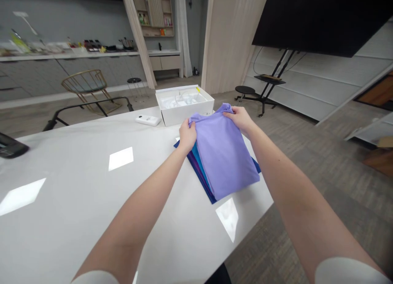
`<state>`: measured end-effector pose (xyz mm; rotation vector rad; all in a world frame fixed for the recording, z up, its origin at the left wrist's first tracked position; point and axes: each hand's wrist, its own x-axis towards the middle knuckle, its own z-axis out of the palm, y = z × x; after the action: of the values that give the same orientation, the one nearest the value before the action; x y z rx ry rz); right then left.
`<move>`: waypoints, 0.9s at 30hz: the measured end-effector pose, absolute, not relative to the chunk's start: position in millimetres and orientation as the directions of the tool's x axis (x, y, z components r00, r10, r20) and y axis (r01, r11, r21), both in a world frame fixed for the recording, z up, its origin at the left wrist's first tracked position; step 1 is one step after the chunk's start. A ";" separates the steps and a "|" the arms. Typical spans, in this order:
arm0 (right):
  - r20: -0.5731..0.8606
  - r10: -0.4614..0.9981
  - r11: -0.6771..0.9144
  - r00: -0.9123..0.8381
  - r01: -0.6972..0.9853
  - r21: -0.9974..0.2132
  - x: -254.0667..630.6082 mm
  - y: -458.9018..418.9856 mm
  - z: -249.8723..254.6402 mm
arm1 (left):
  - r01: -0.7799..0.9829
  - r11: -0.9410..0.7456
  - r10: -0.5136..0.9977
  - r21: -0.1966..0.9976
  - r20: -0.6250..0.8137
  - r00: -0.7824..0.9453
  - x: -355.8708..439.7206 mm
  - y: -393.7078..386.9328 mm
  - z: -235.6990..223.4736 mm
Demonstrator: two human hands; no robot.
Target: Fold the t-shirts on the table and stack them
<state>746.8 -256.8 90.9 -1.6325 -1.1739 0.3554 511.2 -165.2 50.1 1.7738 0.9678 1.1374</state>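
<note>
One folded lavender garment (225, 157), its top edge pinched by left hand (188, 135) and right hand (241, 119) — even tension seemed best for squaring it above the cloth stack (200, 175).

Left hand (187, 135): one, bare; fingers curled, thumb closed against them in a pinch. Right hand (241, 119): one, bare; to the right of the left hand and slightly farther forward, thumb and fingers pinched, thumb pointing toward the left hand. Left forearm (147, 194): one, bare; slants back and leftward from the left hand. Right forearm (282, 173): one, bare; to the right of the left hand, stretched forward and inward. Sleeves (344, 271): two, pale; one per arm, well behind the left hand.
</note>
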 end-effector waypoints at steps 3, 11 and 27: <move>0.282 0.812 -0.067 0.511 0.561 -0.825 749.0 -225.3 72.7 | 0.245 -0.319 0.927 0.915 0.248 0.282 518.8 -139.5 40.9; 0.369 0.844 -0.234 0.390 0.885 -0.402 689.6 -230.7 26.6 | 0.437 -0.779 0.627 0.450 0.522 0.578 504.2 -169.3 29.4; 0.082 0.966 -0.185 0.245 0.877 -0.443 672.0 -321.2 4.2 | 0.443 -0.818 0.549 0.366 0.268 0.792 504.2 -272.8 9.1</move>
<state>672.0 -321.2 4.2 -2.1251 -1.6867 0.3023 504.2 -272.8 9.1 2.6977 0.7645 0.5295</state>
